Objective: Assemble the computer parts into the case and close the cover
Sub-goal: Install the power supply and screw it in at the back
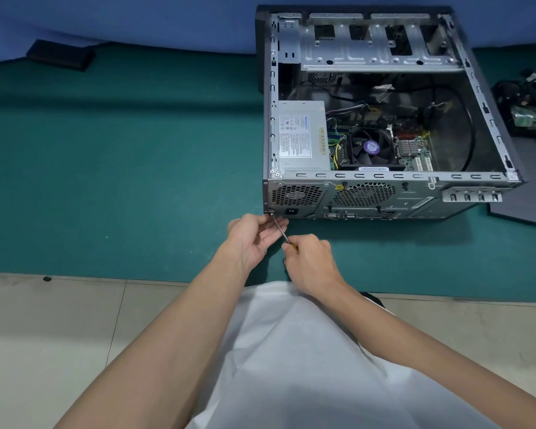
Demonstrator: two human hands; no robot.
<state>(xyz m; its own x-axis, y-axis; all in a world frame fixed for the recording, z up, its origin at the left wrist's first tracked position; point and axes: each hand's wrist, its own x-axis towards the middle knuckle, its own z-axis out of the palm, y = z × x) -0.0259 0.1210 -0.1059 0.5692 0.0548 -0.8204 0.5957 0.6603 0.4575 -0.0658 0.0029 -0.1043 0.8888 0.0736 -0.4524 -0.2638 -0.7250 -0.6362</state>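
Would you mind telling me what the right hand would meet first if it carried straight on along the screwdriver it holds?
Most likely the left hand, which steadies the screwdriver shaft just ahead of the right hand. Beyond it is the lower rear corner of the case, where the tip rests.

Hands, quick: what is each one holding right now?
Left hand: pinches the screwdriver shaft near its tip, at the case's lower rear corner.
Right hand: grips the screwdriver handle.
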